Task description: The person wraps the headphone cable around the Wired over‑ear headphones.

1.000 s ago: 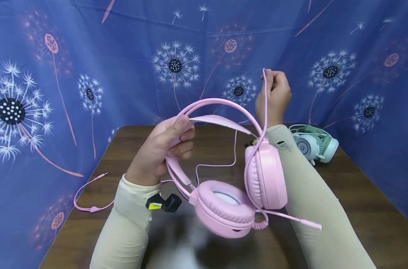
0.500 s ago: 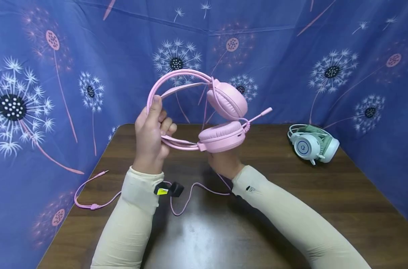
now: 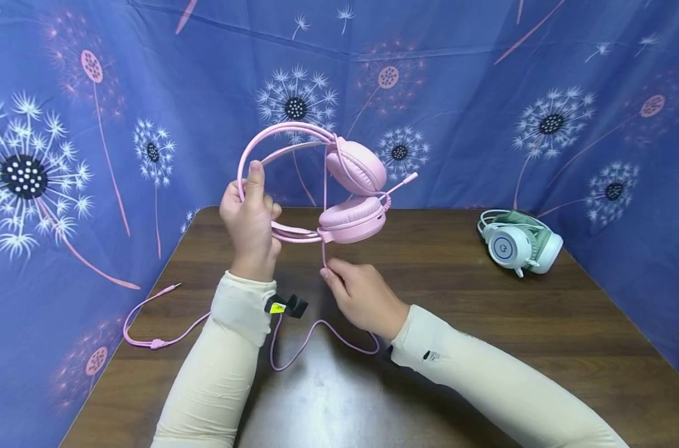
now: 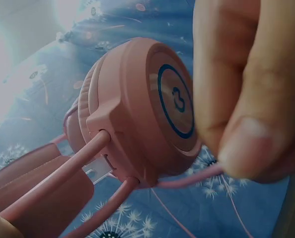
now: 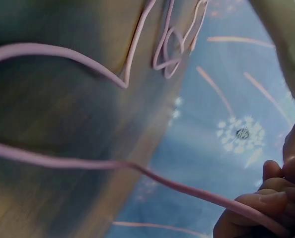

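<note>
A pink headset (image 3: pixel 353 221) with a boom microphone is held up above the table in the head view, its ear cups to the right. My left hand (image 3: pixel 250 224) grips its headband on the left side, thumb up. Just below the lower ear cup, my right hand (image 3: pixel 367 298) pinches the pink cable (image 3: pixel 324 249) between thumb and fingers. One stretch of that cable passes by the headband and upper cup. In the left wrist view, an ear cup (image 4: pixel 137 104) shows a blue-ringed logo, close beside blurred fingers.
The cable's slack (image 3: pixel 300 354) curves over the wooden table (image 3: pixel 485 373). Its split end with a plug (image 3: pixel 163 291) lies at the left. A mint-green and white headset (image 3: pixel 518 242) rests at the back right. A blue dandelion-print cloth (image 3: pixel 457 74) surrounds the table.
My right hand has come down from high at the back right to below the headset, still on the cable. The headset has turned and shifted up and left in my left hand.
</note>
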A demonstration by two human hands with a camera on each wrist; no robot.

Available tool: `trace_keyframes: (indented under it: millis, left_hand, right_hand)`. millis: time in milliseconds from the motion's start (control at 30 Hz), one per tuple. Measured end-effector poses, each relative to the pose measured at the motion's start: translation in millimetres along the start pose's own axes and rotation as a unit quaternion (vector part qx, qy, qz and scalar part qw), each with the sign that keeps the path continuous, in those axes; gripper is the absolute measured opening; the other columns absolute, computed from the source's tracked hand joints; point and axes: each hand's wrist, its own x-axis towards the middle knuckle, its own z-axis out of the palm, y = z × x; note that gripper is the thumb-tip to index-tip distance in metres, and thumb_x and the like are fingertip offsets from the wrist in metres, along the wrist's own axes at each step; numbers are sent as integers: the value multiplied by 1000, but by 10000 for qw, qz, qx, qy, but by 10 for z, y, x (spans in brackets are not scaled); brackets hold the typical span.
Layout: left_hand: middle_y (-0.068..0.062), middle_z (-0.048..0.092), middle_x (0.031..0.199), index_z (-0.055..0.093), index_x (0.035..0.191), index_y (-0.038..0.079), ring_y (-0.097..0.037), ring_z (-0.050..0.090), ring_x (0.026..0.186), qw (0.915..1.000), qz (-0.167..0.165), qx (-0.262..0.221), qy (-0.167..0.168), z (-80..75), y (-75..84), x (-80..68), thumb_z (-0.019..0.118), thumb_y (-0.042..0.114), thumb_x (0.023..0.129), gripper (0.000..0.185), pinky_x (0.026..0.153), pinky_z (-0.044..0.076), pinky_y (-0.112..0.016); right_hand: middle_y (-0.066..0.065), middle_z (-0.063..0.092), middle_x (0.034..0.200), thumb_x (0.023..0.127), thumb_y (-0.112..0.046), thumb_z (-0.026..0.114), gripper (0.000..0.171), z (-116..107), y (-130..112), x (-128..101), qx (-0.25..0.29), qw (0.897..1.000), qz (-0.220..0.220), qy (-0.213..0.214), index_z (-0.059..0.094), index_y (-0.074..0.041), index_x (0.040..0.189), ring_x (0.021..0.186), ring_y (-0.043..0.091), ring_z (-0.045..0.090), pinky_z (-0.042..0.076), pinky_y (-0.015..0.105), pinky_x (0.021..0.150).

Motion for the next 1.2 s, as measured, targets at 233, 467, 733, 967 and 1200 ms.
trace_keyframes:
  millis: [233,467,733,967,1200]
  left_hand:
    - [8,36,58,48,81,16,-4,29,43,9993,-346,29,-109,35,33,-72,74,33,97,35,44,27,-18]
    - [7,38,59,46,80,17,-4,34,44,9982,227,546,115,18,42,-80,76,31,96,37,43,30,-19]
    - [7,36,68,42,79,17,-6,34,59,9840,999,1465,189,3,61,-35,82,25,91,42,52,27,-21]
    - [6,34,68,41,84,19,-9,33,59,9533,1457,2637,-198,-3,64,-73,80,35,92,44,52,27,-27]
    - [1,41,74,50,95,10,-16,43,68,8874,1428,4340,-608,-66,88,-76,77,60,87,57,59,35,-33]
  right_hand:
    - [-11,39,64,108,-24,56,23,-45,-119,-14,193,9994,-133,-253,57,-19,86,54,2,38,34,22,50]
    - [-11,41,64,107,-24,57,23,-230,-214,-42,380,9990,-118,-224,59,-20,85,55,4,40,37,24,51]
    - [-9,50,69,107,-22,57,18,-523,-364,-175,2050,9711,734,-981,66,-24,92,59,9,49,45,27,57]
    - [-3,45,67,106,-16,56,20,-856,-435,-213,2683,9567,680,-900,66,-19,89,61,13,44,40,29,54]
    - [-1,45,69,105,-12,58,20,-1067,-461,-232,2574,9643,370,-500,66,-18,88,61,15,43,39,30,55]
